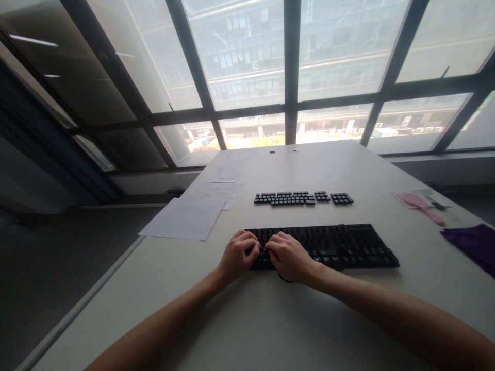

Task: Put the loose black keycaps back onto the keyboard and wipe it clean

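A black computer keyboard [348,245] lies on the white table in front of me, and many of its upper key positions look bare of keycaps. At its left end, my left hand [240,252] rests with the fingers curled and the thumb and forefinger drawn together. My right hand [288,255] is close beside it over the keyboard, its fingers bent down and pressed together. Whatever is between the fingertips of either hand is hidden. Behind the keyboard, loose black keycaps [292,199] sit in rows, grouped as on a keyboard layout.
Sheets of paper [189,219] overlap along the table's left side. On the right are a pink hairbrush [421,206], a small clear bag [435,195] and a purple cloth [469,245]. The white table [263,319] reaches toward large windows [251,56].
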Demonstrator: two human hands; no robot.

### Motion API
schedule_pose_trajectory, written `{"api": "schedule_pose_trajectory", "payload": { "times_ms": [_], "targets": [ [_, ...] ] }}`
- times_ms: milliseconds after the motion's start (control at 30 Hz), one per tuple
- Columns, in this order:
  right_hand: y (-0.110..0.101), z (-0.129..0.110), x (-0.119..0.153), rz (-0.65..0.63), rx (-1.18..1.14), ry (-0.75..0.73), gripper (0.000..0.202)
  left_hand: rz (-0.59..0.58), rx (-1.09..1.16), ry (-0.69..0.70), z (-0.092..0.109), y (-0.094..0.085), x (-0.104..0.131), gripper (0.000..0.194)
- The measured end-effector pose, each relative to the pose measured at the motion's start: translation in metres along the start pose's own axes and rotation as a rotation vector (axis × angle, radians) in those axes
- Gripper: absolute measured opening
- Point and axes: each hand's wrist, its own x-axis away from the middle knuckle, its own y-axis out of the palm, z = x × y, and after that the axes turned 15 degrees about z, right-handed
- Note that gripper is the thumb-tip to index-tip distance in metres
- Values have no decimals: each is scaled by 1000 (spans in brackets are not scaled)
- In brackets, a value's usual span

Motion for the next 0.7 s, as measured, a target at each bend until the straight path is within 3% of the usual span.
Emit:
{"api": "schedule_pose_trajectory", "payload": {
  "times_ms": [100, 200, 367, 467, 567, 700],
  "targets": [
    [-8, 11, -12, 47, 36, 54, 19, 15, -7, -31, -10, -1, -14, 18],
    [-16, 38, -35, 94, 140, 127, 22, 42, -55, -38, -30, 7, -40, 16],
    [-17, 90, -79, -3, 362, 141, 23, -43, -174, -18, -63, 47, -95, 16],
    [-10, 108, -97, -64, 430, 134, 25, -92, -234, -12, -74, 74, -119, 14],
    [-1, 116, -105, -82, 441, 119, 26, -115, -253, -7, -81, 93, -129, 12],
    [9, 122, -109, -106, 441, 92, 27, -145, -271, -5, -87, 105, -130, 11]
  ]
}}
